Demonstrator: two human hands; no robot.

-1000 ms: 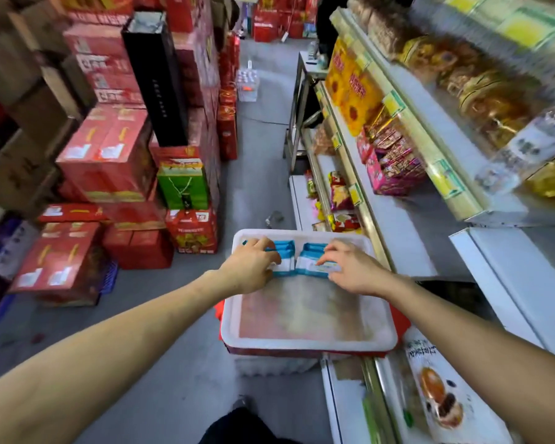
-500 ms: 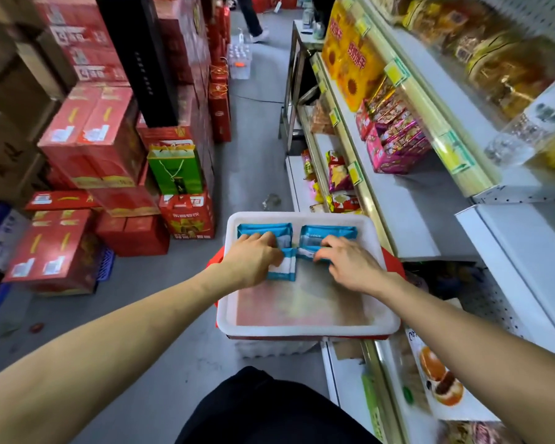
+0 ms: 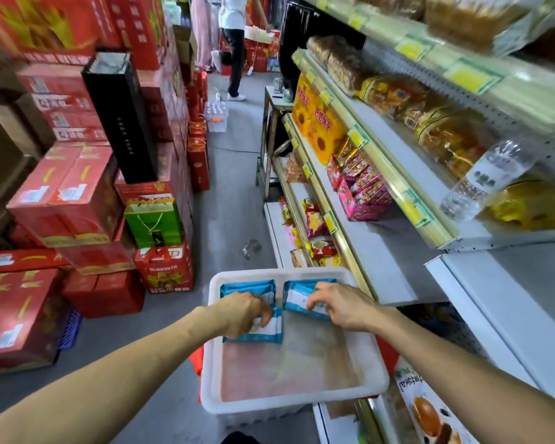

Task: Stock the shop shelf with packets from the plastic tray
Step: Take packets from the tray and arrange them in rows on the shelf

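Observation:
A white plastic tray sits low in front of me beside the shop shelf. Blue and white packets lie at its far end. My left hand grips a blue packet at the left, pulled toward the tray's middle. My right hand grips another blue packet at the right. More blue packets lie behind the left hand against the far wall. The near half of the tray holds nothing.
Stacked red cartons and a green gift bag line the left of the aisle. Shelves on the right carry pink snack boxes, yellow boxes and bread. A person stands far down the aisle. A printed package lies near right.
Both hands have closed on packets and drawn them back from the tray's far wall. The left packet has come nearer to me. The camera has tilted up the aisle.

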